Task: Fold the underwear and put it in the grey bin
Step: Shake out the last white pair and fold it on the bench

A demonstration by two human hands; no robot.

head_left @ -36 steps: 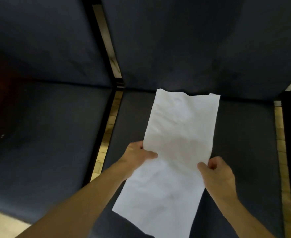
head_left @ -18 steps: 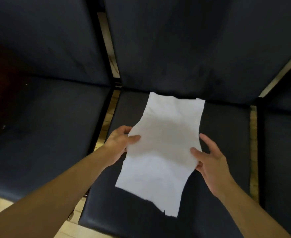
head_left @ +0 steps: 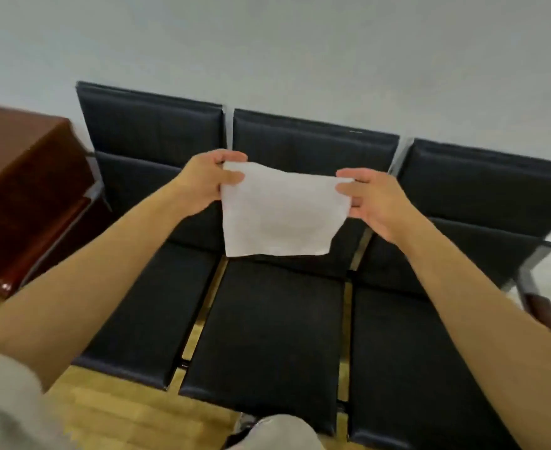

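We held the white, smooth underwear (head_left: 279, 216) in the air above the black padded seats (head_left: 267, 332), our left hand (head_left: 207, 180) and right hand (head_left: 373, 201) each pinching an upper corner, the cloth hanging flat.

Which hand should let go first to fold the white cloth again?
Probably the right hand. It only pinches the underwear's top corner with its fingertips, while the left hand has its fingers curled further round its corner. It is a close call, and the grey bin is not in view.
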